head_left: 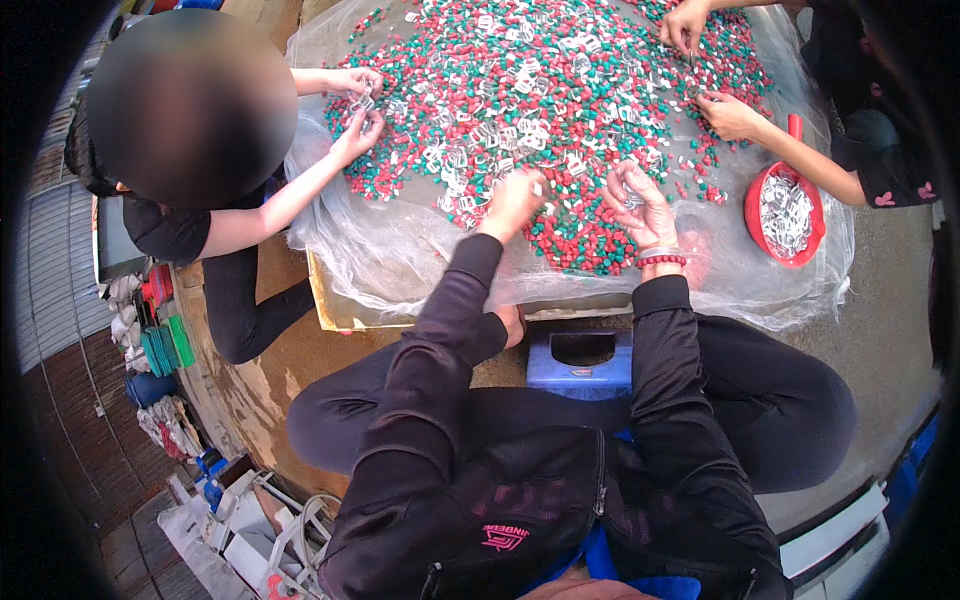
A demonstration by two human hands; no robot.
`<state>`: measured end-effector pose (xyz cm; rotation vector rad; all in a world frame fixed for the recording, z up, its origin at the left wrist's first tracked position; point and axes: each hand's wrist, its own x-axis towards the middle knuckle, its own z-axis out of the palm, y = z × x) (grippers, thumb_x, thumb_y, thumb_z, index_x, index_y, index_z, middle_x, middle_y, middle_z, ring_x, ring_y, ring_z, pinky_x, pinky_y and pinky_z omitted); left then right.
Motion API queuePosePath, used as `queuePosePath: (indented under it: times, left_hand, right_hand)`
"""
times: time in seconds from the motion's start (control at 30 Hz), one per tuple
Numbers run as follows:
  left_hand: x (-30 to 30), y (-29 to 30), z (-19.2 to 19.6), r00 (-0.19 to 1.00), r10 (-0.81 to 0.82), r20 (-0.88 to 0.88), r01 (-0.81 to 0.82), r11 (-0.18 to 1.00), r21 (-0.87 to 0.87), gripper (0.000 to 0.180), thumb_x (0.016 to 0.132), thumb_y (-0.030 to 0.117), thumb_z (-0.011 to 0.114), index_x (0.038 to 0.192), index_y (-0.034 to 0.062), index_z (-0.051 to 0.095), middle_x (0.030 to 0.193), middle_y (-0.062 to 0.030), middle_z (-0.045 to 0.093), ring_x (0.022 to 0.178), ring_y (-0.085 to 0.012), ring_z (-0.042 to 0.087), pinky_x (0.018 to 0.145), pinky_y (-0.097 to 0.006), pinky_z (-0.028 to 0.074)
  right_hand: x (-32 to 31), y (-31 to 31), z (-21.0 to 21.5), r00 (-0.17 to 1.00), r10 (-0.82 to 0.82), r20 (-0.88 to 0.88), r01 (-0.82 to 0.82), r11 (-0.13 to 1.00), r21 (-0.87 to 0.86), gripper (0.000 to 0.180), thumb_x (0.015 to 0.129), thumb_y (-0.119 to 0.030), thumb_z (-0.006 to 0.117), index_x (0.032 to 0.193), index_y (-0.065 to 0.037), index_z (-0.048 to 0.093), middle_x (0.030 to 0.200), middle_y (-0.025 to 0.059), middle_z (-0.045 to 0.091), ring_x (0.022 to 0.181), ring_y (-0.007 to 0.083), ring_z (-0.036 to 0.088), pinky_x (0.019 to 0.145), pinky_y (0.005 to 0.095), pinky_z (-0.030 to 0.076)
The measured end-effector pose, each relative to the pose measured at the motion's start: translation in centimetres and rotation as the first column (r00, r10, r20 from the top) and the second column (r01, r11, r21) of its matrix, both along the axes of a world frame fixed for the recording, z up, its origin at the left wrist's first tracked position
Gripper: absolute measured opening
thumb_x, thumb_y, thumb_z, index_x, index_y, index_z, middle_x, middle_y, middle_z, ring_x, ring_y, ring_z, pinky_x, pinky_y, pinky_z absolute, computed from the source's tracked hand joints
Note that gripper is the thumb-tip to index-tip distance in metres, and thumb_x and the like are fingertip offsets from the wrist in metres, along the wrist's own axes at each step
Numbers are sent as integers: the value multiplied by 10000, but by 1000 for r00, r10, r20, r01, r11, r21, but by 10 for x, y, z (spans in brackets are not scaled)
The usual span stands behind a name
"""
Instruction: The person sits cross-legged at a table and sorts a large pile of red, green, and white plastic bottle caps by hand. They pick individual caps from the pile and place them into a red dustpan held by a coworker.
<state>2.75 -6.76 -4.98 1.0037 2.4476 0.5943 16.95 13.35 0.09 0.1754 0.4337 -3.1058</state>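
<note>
A large heap of small red, green and white pieces (590, 235) lies before me, with clear and white plastic buckle-shaped pieces (505, 135) strewn among them. My left hand (512, 207) is over the near side of the heap, its fingers closed; what they pinch, if anything, is too small to make out. Just to its right my right hand (645, 207), with a red bead bracelet at the wrist, is turned palm up. Its fingers curl around clear plastic pieces (630, 200), partly hidden by the fingers.
The heap rests on a sheet of clear plastic (360, 270) draped over a low table. A red scoop (755, 220) full of clear pieces stands at the right. Co-workers' hands (360, 115) pick at the left and far right. A blue stool (570, 375) stands between my legs.
</note>
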Motion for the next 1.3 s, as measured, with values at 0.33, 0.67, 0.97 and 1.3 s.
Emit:
queuePosePath:
  times: [0.33,0.67,0.97,1.3]
  left_hand:
    - [22,-8,9,954,-210,-216,158,959,-234,97,825,103,549,880,67,621,857,-181,630,801,-316,663,691,-444,520]
    - [21,18,43,966,175,191,-174,985,-22,251,771,254,722,898,40,686,791,-118,687,757,-243,663,690,-372,519]
    - [-8,9,99,43,-294,955,-768,602,220,358,942,377,550,739,104,439,660,27,351,522,-50,326,331,-142,210]
    - [-19,24,74,957,146,249,-179,977,116,234,776,269,755,809,51,676,704,-30,643,590,-114,573,571,-294,439]
  right_hand:
    - [26,15,-19,919,-197,342,95,952,291,365,859,-141,657,1174,19,565,753,18,548,642,86,522,396,160,300]
    - [49,26,-69,511,-752,416,-667,-43,743,395,709,-239,733,1091,-154,674,932,172,689,920,306,661,797,407,510]
    - [13,-4,-59,659,-663,354,-643,-254,722,297,819,-205,616,1101,-120,651,942,204,666,901,379,641,777,465,511]
    - [-4,-2,-69,626,-635,453,-650,-104,753,313,771,-250,716,1051,-125,659,889,165,682,914,352,646,783,454,506]
